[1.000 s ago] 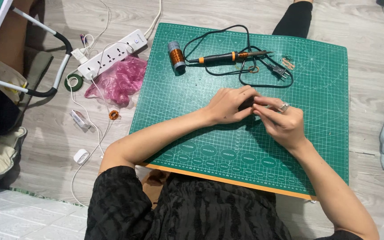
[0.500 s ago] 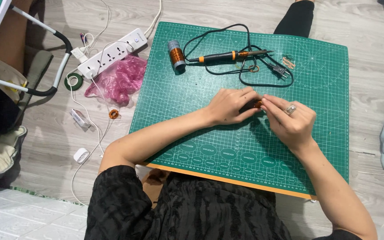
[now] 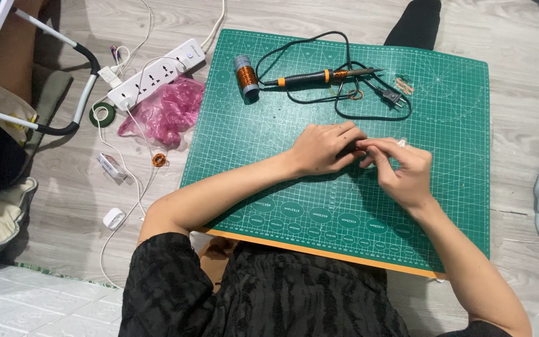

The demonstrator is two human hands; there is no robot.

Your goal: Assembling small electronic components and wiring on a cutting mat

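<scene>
Hands: left hand [image 3: 324, 148] and right hand [image 3: 400, 168] meet fingertip to fingertip over the middle of the green cutting mat [image 3: 450, 206].
Left hand: fingers curled together and pinched toward the right hand; what they pinch is too small and too hidden to name.
Right hand: fingers bent and closed toward the same spot, a ring on 1 finger; whether it clamps anything, I cannot tell.
Cutting mat: lies flat on the wooden floor [image 3: 519, 31], with an orange edge along the side nearest the person.
Soldering iron [image 3: 319, 77]: rests on the far part of the mat, black handle with orange bands, tip pointing right, well apart from both hands.
Cord [image 3: 369, 115]: black, looped around the iron, ending in a 2-pin plug [image 3: 389, 96] just beyond the hands.
Copper wire spool [image 3: 245, 76]: lies on the mat just left of the iron's handle.
Small parts [image 3: 403, 83]: a few coppery bits near the plug, too small to tell apart.
Power strip [image 3: 156, 73]: white, on the floor left of the mat.
Pink plastic bag [image 3: 168, 111]: crumpled, between the power strip and the mat's edge.
Tape roll [image 3: 101, 113]: dark green, on the floor left of the bag.
Small copper coil [image 3: 159, 160]: on the floor below the bag.
</scene>
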